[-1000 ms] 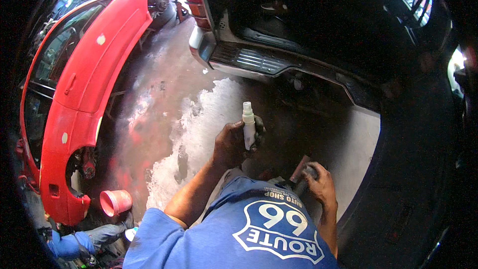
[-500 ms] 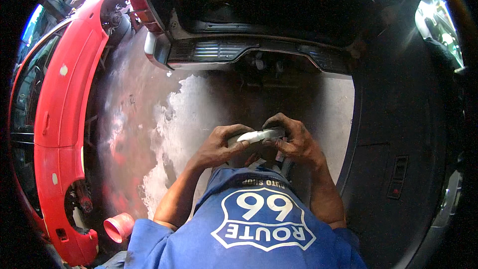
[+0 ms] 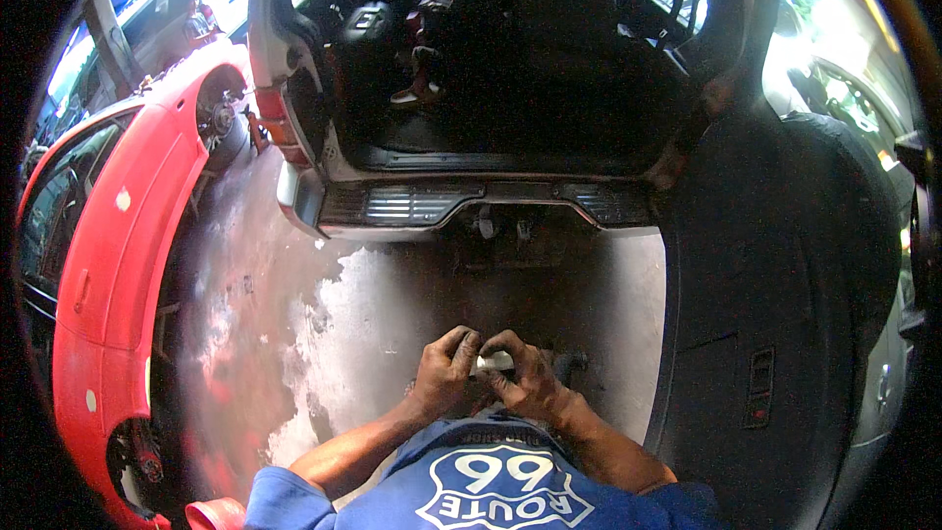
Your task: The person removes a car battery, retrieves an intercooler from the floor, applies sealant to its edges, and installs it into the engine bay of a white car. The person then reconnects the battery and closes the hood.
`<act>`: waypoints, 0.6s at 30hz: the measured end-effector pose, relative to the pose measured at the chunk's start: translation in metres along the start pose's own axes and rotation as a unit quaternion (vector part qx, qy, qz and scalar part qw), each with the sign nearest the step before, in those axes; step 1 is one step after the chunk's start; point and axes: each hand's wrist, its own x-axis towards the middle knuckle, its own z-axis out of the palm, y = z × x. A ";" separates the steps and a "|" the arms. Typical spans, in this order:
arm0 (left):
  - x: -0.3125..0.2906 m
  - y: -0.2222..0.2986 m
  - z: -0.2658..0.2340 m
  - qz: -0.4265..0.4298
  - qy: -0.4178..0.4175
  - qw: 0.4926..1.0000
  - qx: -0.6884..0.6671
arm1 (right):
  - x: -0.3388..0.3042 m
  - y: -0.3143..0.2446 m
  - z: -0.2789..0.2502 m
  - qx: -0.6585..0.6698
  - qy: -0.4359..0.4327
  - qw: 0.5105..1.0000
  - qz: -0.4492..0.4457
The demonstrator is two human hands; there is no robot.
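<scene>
Head view: two bare hands are working close together low in the centre, in front of one blue shirt. One white bottle is sitting between them, mostly covered by fingers, with one short stretch showing. The right hand is gripping it, thumb and forefinger closing around its right part. The left hand is curling its fingers inward at the bottle's left end; cannot tell whether they are gripping it. Both hands are hovering above one grey floor, which is showing one large, ragged pale patch.

Surroundings, counted: one van is standing ahead with its back open, showing one tail light on the left and one dark bumper bearing two ridged plates. One shoe, belonging to another person, is resting inside. One black door is hanging wide on the right. One red car is standing at the left, displaying two pale spots on its side. One pink-red bucket is sitting at lower left, partly cut off by the frame edge.
</scene>
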 end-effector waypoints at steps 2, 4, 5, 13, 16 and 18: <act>0.021 -0.016 0.002 0.015 -0.004 0.998 0.053 | 0.008 0.025 -0.008 0.016 0.007 0.998 0.065; 0.045 -0.051 0.004 -0.038 0.012 0.992 0.122 | 0.013 0.071 -0.016 0.046 0.000 0.996 0.078; 0.053 -0.076 0.006 -0.090 0.032 0.982 0.161 | 0.008 0.102 -0.014 -0.007 0.070 0.989 0.131; -0.098 -0.316 -0.104 -0.490 -0.056 0.857 0.152 | -0.318 0.316 -0.001 -0.008 0.358 0.652 0.669; -0.170 -0.353 -0.126 -0.509 -0.232 0.775 0.294 | -0.395 0.292 0.024 0.039 0.052 0.620 0.782; -0.197 -0.365 -0.127 -0.518 -0.289 0.747 0.299 | -0.391 0.255 0.060 0.188 0.129 0.695 0.682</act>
